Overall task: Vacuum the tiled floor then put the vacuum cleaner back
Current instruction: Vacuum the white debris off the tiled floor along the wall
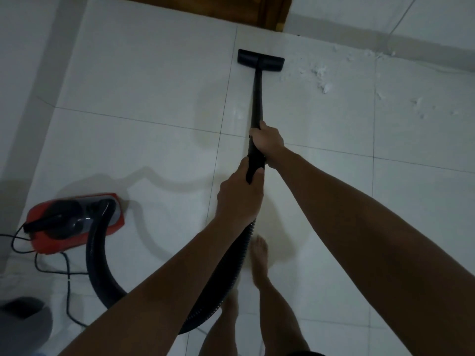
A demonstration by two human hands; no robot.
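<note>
A black vacuum wand (257,98) runs up the middle of the view to a flat black floor head (261,60) resting on the white tiled floor (144,80). My right hand (267,140) grips the wand higher up. My left hand (240,196) grips its lower end, where the ribbed black hose (102,268) joins. The hose loops back along the floor to the red and black vacuum body (74,222) at the lower left. White dust and debris (323,78) lie scattered to the right of the floor head.
A wooden door frame (272,14) stands at the top, just beyond the floor head. The white wall base (411,39) runs along the upper right. A black power cord (59,273) trails from the vacuum body. My bare feet (259,255) stand below the hands. A grey object (23,322) sits at the bottom left.
</note>
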